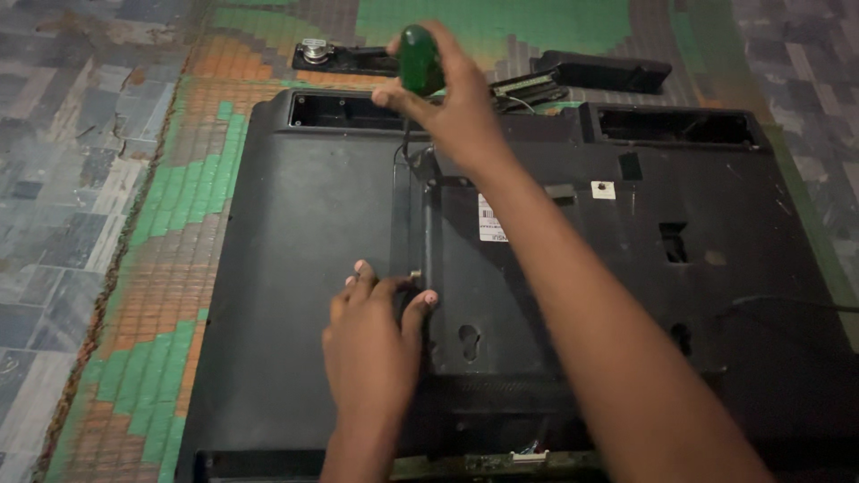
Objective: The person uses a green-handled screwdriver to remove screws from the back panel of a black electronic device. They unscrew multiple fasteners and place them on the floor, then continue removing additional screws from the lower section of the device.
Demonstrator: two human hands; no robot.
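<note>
Nearest the camera, the right forearm [617, 358] crosses the frame from the lower right, reaching up and away over the black back cover [295, 268] of a flat screen set that lies face down on a woven mat [170, 268] of green and orange squares; the mat rests on a floor [63, 134] of grey patterned tiles. The left hand [371, 344] lies flat on the cover near its lower middle; its fingers [362, 282] are spread slightly apart and press down beside the edge of a raised rectangular panel [510, 304], holding nothing, with the thumb tip just touching that edge. The right hand [452, 98] is at the far side of the cover, above the upper corner of the same panel; its fingers are clamped around the green translucent handle of a screwdriver [419, 61], which stands roughly upright with its dark shaft pointing down to the cover; the tip itself is too dark to make out. A white label [490, 219] sits on the panel beside the right wrist; a smaller pale sticker [603, 190] lies further right. Beyond the cover, on the mat, lie a black bracket with a round metal part [344, 57] and a long black bar [604, 72], well apart from each other.
</note>
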